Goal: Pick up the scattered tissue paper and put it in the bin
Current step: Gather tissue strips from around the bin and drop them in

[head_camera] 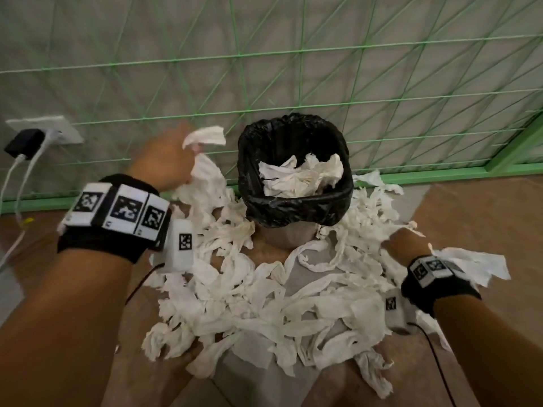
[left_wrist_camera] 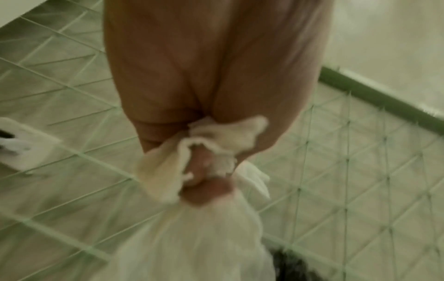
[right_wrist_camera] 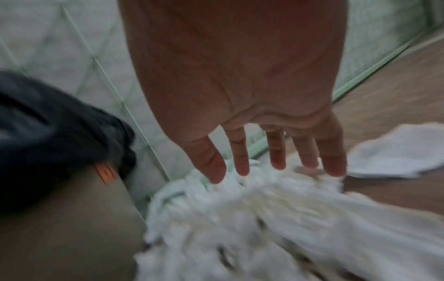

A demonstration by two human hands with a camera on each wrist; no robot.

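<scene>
A brown floor (head_camera: pixel 484 215) is seen in front of a wall covered with a green net (head_camera: pixel 293 69), and a wall socket (head_camera: pixel 44 127) with a charger is fixed low on the left. Going from the left, the left hand (head_camera: pixel 164 163) is raised and closed around a bunch of tissue paper (head_camera: pixel 205 171); in the left wrist view the paper is pinched between the curled fingers (left_wrist_camera: pixel 206 192) and its long tail hangs down. The bin (head_camera: pixel 293 171), lined with a black bag, stands just to the right of this hand, upright, with some paper already lying inside. The held bunch is beside the rim and not yet above the opening, so a short move to the right is judged to be needed before it is let go. More tissue (head_camera: pixel 264 304) is scattered on the floor around the bin. On the right, the right hand (head_camera: pixel 407 245) is lowered with fingers (right_wrist_camera: pixel 242 152) straight and spread, and nothing is held; the fingertips are just over the pile to the right of the bin.
</scene>
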